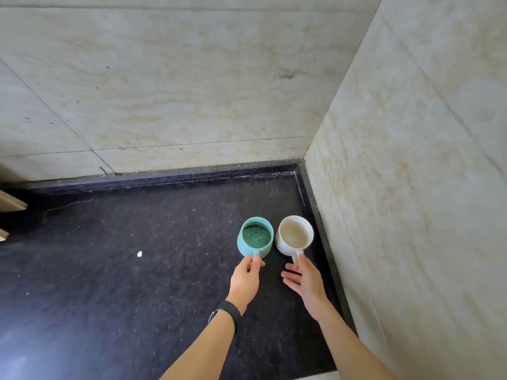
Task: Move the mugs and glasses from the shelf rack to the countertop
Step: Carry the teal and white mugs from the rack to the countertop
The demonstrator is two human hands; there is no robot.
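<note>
Black speckled desk (pixel 137 283), corner against pale stone walls. Two mugs stand upright on it, just beside each other: teal mug (pixel 255 238) and white mug (pixel 294 235), handles toward the person. Left hand (pixel 245 278) has fingers pinched on the teal mug's handle. Right hand (pixel 304 278) has fingers spread apart, thumb touching the white handle, no grip. Judgement: these two delivered. Shelf rack out of view; remaining items unknown.
</note>
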